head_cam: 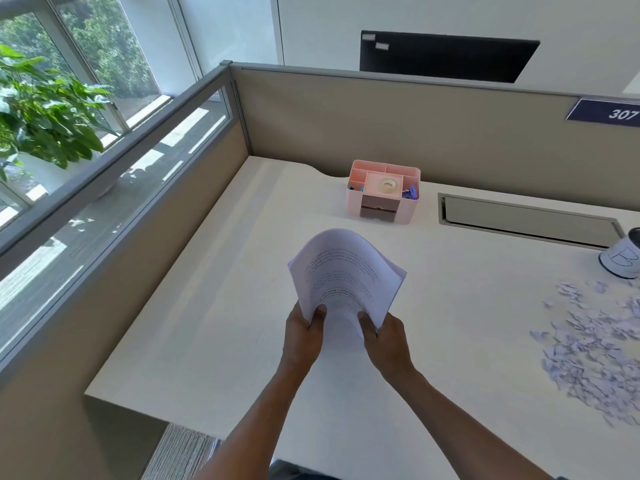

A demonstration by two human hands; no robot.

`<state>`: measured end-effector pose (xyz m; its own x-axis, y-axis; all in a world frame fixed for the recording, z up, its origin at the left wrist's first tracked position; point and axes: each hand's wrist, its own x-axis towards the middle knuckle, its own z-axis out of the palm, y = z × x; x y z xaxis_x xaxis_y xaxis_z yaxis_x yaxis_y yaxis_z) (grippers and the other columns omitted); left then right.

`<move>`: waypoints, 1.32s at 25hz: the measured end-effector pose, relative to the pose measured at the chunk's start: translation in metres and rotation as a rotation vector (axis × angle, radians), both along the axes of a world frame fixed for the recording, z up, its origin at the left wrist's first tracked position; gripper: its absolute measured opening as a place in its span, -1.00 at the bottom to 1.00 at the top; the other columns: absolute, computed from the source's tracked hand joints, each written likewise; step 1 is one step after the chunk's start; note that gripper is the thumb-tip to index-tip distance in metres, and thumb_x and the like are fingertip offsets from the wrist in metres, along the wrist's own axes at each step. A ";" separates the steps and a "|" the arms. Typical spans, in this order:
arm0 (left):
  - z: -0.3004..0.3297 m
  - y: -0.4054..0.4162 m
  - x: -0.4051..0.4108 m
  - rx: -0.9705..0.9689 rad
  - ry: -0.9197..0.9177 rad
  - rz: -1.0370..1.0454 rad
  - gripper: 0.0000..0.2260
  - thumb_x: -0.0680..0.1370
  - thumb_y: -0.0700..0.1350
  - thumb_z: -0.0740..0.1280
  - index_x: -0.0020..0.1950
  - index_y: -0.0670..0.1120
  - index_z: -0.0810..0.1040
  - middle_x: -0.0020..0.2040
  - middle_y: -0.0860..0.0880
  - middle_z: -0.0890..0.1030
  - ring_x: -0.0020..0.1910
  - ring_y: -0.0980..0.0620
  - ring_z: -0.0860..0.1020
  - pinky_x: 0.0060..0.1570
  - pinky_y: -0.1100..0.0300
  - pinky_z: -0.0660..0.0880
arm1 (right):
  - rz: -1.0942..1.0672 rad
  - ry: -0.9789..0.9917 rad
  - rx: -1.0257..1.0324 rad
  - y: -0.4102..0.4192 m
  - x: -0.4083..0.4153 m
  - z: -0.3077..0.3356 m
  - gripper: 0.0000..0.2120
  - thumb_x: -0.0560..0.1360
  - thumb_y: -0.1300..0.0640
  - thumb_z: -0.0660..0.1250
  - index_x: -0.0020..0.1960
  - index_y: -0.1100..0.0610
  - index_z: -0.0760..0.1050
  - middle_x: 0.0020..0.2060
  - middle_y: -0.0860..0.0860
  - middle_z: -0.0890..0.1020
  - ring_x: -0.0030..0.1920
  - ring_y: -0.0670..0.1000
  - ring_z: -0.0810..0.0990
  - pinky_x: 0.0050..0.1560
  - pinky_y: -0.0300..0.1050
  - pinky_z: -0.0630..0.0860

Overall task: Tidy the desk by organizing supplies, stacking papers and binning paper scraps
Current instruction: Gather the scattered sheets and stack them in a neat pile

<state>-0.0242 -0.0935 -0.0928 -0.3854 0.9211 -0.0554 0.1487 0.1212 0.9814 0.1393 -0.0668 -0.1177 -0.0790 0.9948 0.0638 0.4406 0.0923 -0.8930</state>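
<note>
Holding printed papers (pixel 341 275), text blurred, sign (pixel 604 111) "307", bin (pixel 621 259) perhaps "B"

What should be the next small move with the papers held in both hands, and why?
Probably lower the papers flat onto the bare desk: the left hand and right hand grip only their near edge, so they bow in the air, while the paper scraps still wait.

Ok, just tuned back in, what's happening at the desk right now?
The person holds a stack of printed papers above the desk, left hand and right hand gripping its near edge; the far end curls over. A pink organizer with tape and clips sits by the partition. Paper scraps lie scattered at the right, near a small bin.
</note>
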 end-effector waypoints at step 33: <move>-0.013 0.014 -0.018 -0.134 -0.078 0.001 -0.84 0.66 -0.16 0.27 0.18 -0.06 0.61 0.04 0.04 0.71 0.07 -0.01 0.66 0.03 0.05 0.61 | -0.067 -0.070 0.023 0.049 0.011 0.037 -0.72 0.56 0.07 0.34 0.26 0.05 0.48 -0.01 -0.08 0.66 -0.04 -0.02 0.64 -0.16 -0.27 0.50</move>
